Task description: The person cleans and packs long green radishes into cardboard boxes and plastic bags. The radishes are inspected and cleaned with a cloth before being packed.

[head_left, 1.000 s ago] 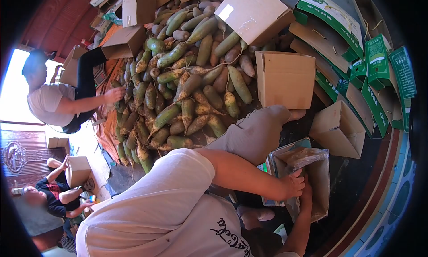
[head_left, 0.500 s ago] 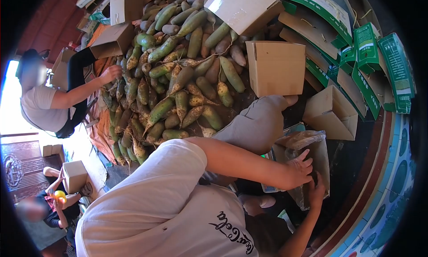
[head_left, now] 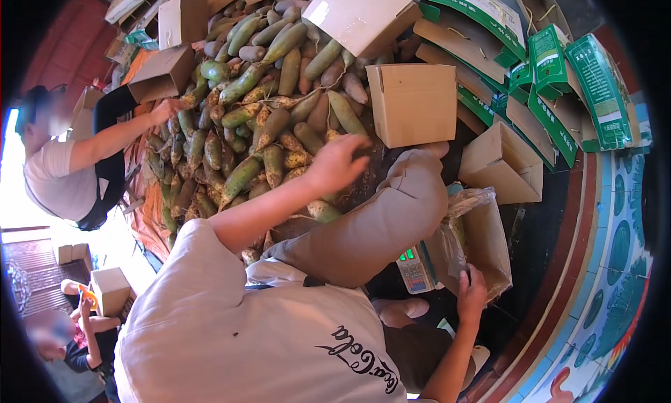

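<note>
My left hand (head_left: 340, 167) reaches out over the near edge of a large heap of green radishes (head_left: 248, 123). Its fingers are apart and slightly blurred, with nothing visible in them. Low on the right, my right hand (head_left: 472, 291) is closed on the rim of a clear plastic bag (head_left: 475, 199) that lines an open cardboard box (head_left: 493, 246). Something pale green, perhaps a radish, shows inside the bag. Beside that box is a scale (head_left: 417, 270) with lit green digits, partly covered by the box and my leg.
A closed carton (head_left: 412, 106) stands by my knee, and an open carton (head_left: 503, 162) is farther right. Green printed boxes (head_left: 552, 61) are stacked at upper right. One person (head_left: 63, 172) reaches into the heap from the left; another person (head_left: 87, 333) sits at lower left.
My left hand has left the lined box and swung up and left to the radishes. My right hand has stayed at the box. The person at left has a hand farther onto the heap.
</note>
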`<state>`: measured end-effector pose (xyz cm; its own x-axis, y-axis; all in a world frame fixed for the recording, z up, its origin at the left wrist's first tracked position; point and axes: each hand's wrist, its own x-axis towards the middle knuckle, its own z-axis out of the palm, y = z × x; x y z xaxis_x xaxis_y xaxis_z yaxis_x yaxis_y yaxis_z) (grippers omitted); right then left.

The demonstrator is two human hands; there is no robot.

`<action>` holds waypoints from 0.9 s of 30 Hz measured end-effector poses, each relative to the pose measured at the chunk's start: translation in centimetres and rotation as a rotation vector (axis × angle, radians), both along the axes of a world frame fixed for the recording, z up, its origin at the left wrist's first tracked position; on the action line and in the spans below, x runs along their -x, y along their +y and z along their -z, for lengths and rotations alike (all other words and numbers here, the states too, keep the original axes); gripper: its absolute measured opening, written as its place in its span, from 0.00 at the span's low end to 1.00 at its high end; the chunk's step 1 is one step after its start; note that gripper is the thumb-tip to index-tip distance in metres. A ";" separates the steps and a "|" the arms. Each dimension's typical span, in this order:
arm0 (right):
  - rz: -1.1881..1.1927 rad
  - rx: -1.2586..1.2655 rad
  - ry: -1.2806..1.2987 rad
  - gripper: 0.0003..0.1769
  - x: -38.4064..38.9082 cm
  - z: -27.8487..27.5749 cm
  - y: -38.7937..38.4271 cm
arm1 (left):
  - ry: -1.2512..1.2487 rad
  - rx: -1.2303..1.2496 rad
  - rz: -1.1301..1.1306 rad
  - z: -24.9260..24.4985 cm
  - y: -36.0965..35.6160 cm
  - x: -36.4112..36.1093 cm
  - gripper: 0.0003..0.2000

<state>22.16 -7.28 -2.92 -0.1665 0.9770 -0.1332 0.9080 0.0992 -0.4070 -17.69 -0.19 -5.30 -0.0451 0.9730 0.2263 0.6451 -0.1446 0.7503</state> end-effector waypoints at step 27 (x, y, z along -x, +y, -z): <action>-0.025 -0.310 -0.275 0.21 3.9 -1.9 -1.1 | 0.530 0.910 -0.709 19.5 -23.7 21.0 0.23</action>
<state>18.27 -8.33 -1.04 -0.1901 0.9739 0.1239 0.9745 0.2026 -0.0969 -38.74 -23.91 -24.75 -0.7266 0.5858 -0.3591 0.6203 0.7840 0.0238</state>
